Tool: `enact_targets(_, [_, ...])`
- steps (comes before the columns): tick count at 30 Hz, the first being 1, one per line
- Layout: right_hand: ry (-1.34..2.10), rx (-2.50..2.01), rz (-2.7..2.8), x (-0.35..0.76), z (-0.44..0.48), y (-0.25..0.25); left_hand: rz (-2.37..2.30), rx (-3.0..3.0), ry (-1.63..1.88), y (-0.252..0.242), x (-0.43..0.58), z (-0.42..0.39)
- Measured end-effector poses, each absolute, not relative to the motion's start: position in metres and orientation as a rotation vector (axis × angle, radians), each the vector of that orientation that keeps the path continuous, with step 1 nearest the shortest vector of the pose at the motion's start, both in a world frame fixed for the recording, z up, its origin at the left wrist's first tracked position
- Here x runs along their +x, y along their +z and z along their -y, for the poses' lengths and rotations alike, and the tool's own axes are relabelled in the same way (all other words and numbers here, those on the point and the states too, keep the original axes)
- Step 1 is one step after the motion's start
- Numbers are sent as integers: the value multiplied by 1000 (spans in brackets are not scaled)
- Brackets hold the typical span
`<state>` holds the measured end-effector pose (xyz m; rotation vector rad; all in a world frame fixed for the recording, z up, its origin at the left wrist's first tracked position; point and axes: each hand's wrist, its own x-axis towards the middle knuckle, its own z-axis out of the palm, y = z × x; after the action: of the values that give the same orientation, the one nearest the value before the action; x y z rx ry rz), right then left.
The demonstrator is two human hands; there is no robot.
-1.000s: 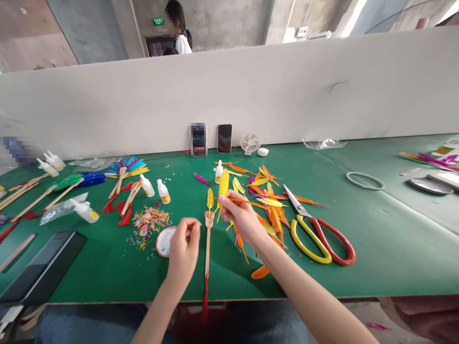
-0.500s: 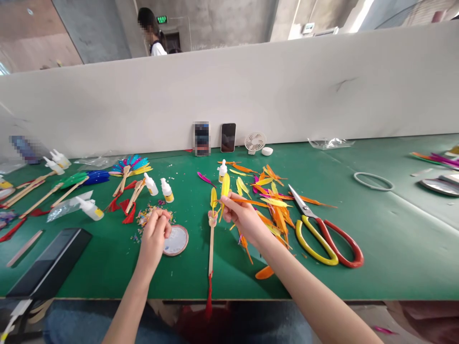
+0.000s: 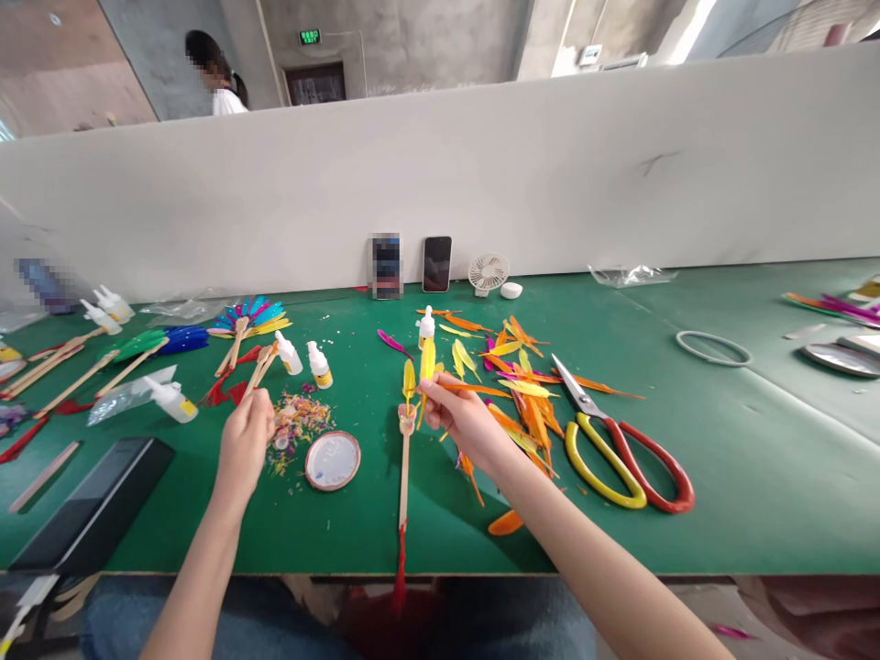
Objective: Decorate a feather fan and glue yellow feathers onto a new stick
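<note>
My right hand (image 3: 457, 410) pinches a yellow feather (image 3: 427, 357) upright, just right of a wooden stick (image 3: 404, 477) on the table. That stick has a red tassel (image 3: 401, 568) at its near end. At its far end is a pinkish head (image 3: 407, 418) with another yellow feather (image 3: 408, 379) standing from it. My left hand (image 3: 248, 431) is closed, beside a heap of coloured feather scraps (image 3: 302, 420). Its curled fingers hide whatever they may hold. Just beyond it lie wooden sticks (image 3: 261, 368) with red tassels. A round shallow lid (image 3: 333, 460) lies between the hands.
Loose orange and yellow feathers (image 3: 537, 417) spread right of my right hand, beside large scissors (image 3: 591, 417). Several white glue bottles (image 3: 320, 367) stand on the left. Finished feather fans (image 3: 251, 316), a black box (image 3: 96, 500), a phone (image 3: 437, 264) and a small fan (image 3: 489, 272) are around.
My left hand has moved left, away from the lid and scraps, towards the tasselled sticks. My right hand has shifted slightly left with its feather. A person in the background has moved left.
</note>
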<state>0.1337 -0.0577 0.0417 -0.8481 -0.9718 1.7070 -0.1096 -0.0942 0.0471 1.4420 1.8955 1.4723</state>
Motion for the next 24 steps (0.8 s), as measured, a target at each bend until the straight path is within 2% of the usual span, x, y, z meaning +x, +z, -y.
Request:
enact_targets(7, [1699, -870, 970, 133, 57, 41, -2266, 1778, 1050, 52, -125, 82])
enact_targets(14, [1692, -878, 1001, 134, 58, 44, -2176, 2166, 941, 35, -134, 73])
enact_targets(24, [1573, -867, 1207, 134, 58, 40, -2256, 2243, 795, 31, -137, 75])
